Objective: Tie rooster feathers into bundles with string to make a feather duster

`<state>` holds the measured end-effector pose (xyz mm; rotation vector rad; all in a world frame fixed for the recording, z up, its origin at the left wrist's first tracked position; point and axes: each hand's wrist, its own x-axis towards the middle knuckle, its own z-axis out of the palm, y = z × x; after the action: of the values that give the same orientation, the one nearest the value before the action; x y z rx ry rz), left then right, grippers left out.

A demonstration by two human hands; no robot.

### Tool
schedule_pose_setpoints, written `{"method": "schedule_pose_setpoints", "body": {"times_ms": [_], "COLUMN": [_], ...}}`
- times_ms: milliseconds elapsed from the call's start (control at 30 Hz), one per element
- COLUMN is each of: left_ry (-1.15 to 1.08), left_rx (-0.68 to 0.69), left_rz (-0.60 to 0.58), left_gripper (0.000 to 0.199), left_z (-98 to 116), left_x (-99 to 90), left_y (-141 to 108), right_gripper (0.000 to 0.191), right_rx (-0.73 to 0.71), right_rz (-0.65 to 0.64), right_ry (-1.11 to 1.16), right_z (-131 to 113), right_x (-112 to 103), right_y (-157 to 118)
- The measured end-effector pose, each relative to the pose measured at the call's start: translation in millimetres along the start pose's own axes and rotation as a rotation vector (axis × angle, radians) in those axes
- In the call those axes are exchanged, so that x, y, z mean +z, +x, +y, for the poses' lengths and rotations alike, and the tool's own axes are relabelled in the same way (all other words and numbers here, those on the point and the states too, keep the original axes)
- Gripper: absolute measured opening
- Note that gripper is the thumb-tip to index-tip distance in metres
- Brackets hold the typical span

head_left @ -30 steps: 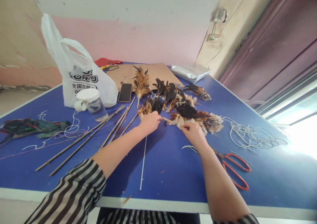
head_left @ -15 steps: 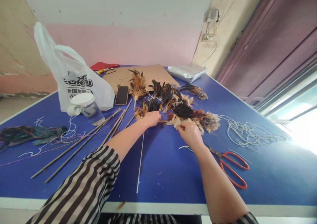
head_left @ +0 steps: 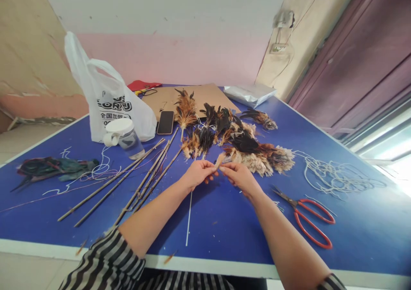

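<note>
My left hand (head_left: 199, 173) and my right hand (head_left: 240, 177) meet above the front of the feather pile. A small pale tan feather (head_left: 220, 159) stands upright between their fingertips. Both hands are closed in a pinch at its lower end, which the fingers partly hide. Just beyond lie bundles of black feathers (head_left: 244, 143) and fluffy cream feathers (head_left: 253, 164). A brown feather bunch on a stick (head_left: 185, 112) lies further back.
Red-handled scissors (head_left: 313, 217) and tangled white string (head_left: 334, 174) lie right. Thin sticks (head_left: 150, 174), a lidded cup (head_left: 128, 138), a phone (head_left: 165, 122) and a white plastic bag (head_left: 112, 97) are left. Cardboard (head_left: 208, 97) and a silver packet (head_left: 250, 94) lie behind.
My hands have come together and closer to me, away from the pile. A small tan feather now shows between them. The view has shifted slightly left.
</note>
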<state>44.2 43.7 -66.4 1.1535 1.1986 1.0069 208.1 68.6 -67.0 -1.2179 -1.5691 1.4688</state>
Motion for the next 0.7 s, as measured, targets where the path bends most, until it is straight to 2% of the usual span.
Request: {"method": "schedule_pose_setpoints", "body": {"times_ms": [133, 400, 567, 700], "left_ry": [-0.055, -0.057, -0.196, -0.321], "left_rx": [0.012, -0.014, -0.120, -0.199], "left_rz": [-0.025, -0.041, -0.118, -0.129], "left_gripper": [0.022, 0.027, 0.030, 0.034], "left_z": [-8, -15, -13, -15], "left_x": [4.0, 0.6, -1.0, -6.0], "left_y": [-3, -8, -8, -6], "right_gripper": [0.032, 0.028, 0.027, 0.027], "right_rx": [0.008, 0.037, 0.065, 0.052], "right_rz": [-0.022, -0.024, -0.076, -0.098], "right_ry": [0.111, 0.214, 0.293, 0.317], "right_z": [3, 7, 5, 6], "right_x": [8, 9, 7, 5], "right_y": [-1, 1, 1, 1]}}
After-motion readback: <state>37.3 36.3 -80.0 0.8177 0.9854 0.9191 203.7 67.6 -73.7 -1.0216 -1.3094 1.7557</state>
